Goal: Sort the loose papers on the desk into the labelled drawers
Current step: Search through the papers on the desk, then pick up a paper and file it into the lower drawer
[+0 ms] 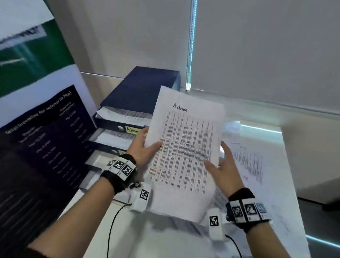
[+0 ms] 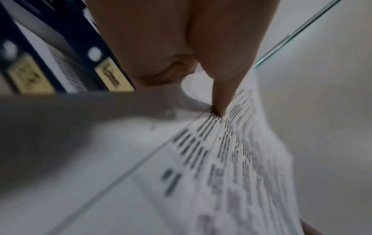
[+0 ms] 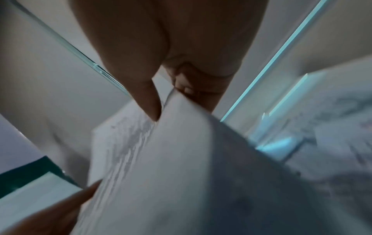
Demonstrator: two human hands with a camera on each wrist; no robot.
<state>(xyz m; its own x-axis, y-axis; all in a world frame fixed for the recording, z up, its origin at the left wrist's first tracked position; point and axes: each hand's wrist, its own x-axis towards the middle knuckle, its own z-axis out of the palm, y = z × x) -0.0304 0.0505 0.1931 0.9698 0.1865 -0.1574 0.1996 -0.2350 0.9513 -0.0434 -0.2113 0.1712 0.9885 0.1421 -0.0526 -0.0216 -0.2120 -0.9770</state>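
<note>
A stack of printed papers [image 1: 186, 149] with "Admin" handwritten at its top is held up above the desk between both hands. My left hand [image 1: 145, 145] pinches its left edge, thumb [image 2: 219, 95] on the printed face [image 2: 241, 159]. My right hand [image 1: 221, 163] pinches the right edge [image 3: 161, 159], its thumb [image 3: 149, 103] on the front and fingers curled behind. The dark blue drawer unit [image 1: 139, 90] stands just left of the stack. Its top drawer carries a yellow label [image 1: 132, 129] reading "Admin", with paper showing inside. More yellow labels [image 2: 114, 76] appear in the left wrist view.
Loose printed sheets [image 1: 249, 163] lie on the white desk [image 1: 173, 254] to the right. A large dark poster board [image 1: 28, 146] leans at the left. A blind with a bead chain [image 1: 191, 37] hangs behind. Black cables [image 1: 112, 227] run from both wrists. The desk's right edge [image 1: 299, 203] drops off.
</note>
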